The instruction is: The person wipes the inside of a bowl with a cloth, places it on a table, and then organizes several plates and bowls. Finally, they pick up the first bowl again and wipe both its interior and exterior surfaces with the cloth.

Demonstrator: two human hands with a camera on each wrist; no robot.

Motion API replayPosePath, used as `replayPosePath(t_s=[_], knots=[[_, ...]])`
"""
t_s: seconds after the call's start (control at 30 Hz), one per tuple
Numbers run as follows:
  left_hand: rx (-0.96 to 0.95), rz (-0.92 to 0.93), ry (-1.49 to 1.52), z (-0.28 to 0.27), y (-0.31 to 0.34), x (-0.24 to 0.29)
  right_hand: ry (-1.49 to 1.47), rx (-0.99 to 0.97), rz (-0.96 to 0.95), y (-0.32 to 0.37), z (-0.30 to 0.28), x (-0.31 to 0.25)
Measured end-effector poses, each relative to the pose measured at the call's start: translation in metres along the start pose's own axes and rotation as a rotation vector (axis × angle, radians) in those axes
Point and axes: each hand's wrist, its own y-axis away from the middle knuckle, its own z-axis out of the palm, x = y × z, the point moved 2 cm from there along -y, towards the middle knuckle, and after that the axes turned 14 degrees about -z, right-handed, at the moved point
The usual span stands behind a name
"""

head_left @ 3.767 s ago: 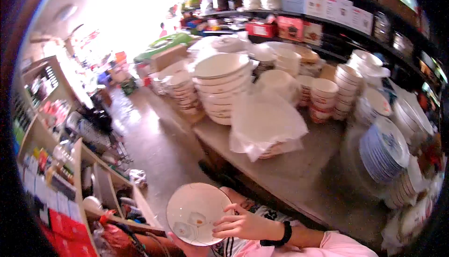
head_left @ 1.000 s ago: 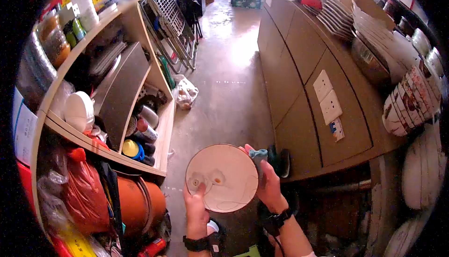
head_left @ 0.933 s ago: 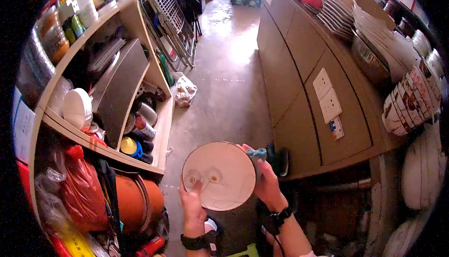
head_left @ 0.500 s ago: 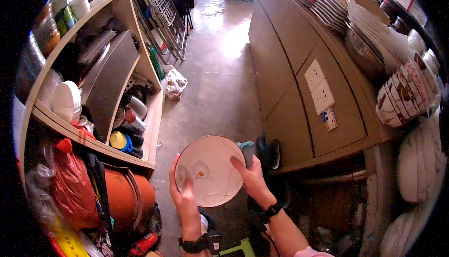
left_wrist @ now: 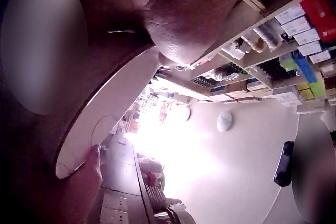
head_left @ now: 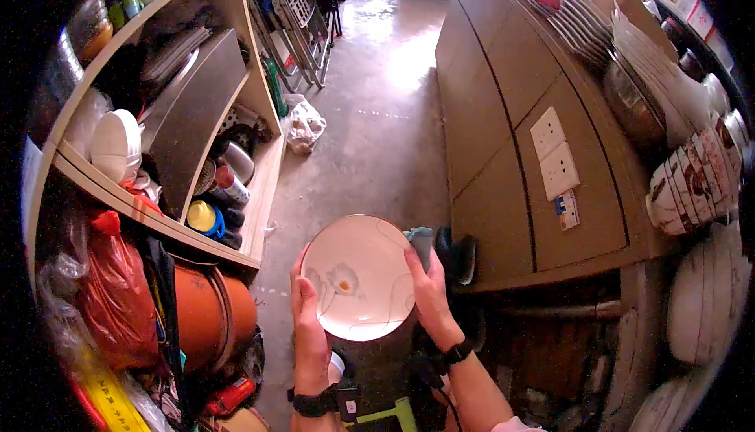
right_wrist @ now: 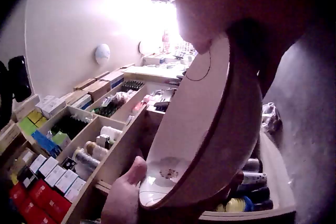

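Note:
A white bowl (head_left: 362, 275) with a thin dark rim and a grey flower pattern inside is held between both hands, low in the middle of the head view. My left hand (head_left: 310, 334) grips its left side, thumb along the inner edge. On the right side, my right hand (head_left: 431, 294) grips the rim with its thumb, and a blue-grey cloth (head_left: 421, 245) shows behind that thumb. The right wrist view shows the bowl (right_wrist: 210, 124) from the side, tilted, with the left thumb (right_wrist: 137, 171) at its lower rim. Most of the fingers are hidden beneath the bowl.
A wooden shelf (head_left: 149, 216) with an orange cylinder (head_left: 208, 310) and red bag (head_left: 118, 290) lies left. On the right, a brown cabinet (head_left: 503, 196) carries stacked bowls (head_left: 696, 184) and plates (head_left: 582, 27). Folded chairs (head_left: 295, 23) and a plastic bag (head_left: 303, 124) line the aisle.
The head view has swung from the dish-covered counter to the aisle. Lately the left thumb has slid off the flower pattern towards the rim, and the right thumb has drawn back to the edge.

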Motion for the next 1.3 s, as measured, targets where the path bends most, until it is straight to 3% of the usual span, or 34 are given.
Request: replayPosePath(t_s=[0.17,0.23,0.27,0.37,0.43,0.47,0.53,0.63,0.8,0.87,0.9,0.97,1.3], knots=[[0.088,0.083,-0.094,-0.002,0.005,-0.002,0.091,-0.096,0.057,-0.001,0.001,-0.003],[0.095,0.115,-0.098,-0.001,0.006,-0.003,-0.143,-0.008,0.36,0.002,0.005,-0.001],[0.104,0.149,-0.101,0.0,0.007,-0.003,-0.143,-0.005,0.36,0.002,0.007,0.003],[0.129,0.186,-0.02,0.009,0.009,-0.001,-0.169,0.01,0.288,0.003,0.008,0.017],[0.15,0.216,-0.058,0.007,0.006,-0.005,0.097,-0.032,0.103,0.001,0.007,0.019],[0.171,0.248,-0.099,0.006,0.005,-0.006,0.096,-0.033,0.104,0.0,0.007,0.027],[0.179,0.243,-0.113,0.005,0.006,-0.007,0.484,0.084,-0.218,-0.003,0.006,0.028],[0.198,0.22,-0.112,0.003,0.006,-0.008,0.671,0.09,-0.371,-0.009,-0.001,0.008],[0.234,0.194,-0.133,0.004,0.007,-0.004,0.482,0.037,-0.402,-0.008,0.003,-0.013],[0.233,0.197,-0.257,0.008,0.011,0.001,0.75,-0.035,-0.566,-0.006,0.008,-0.021],[0.233,0.195,-0.256,0.007,0.011,-0.002,0.751,-0.036,-0.564,-0.007,0.01,-0.022],[0.233,0.21,-0.392,0.005,0.009,-0.01,0.875,-0.095,-0.778,-0.007,0.016,-0.027],[0.163,0.16,-0.357,0.011,0.01,-0.011,0.797,-0.277,-0.749,-0.008,0.022,-0.019]])
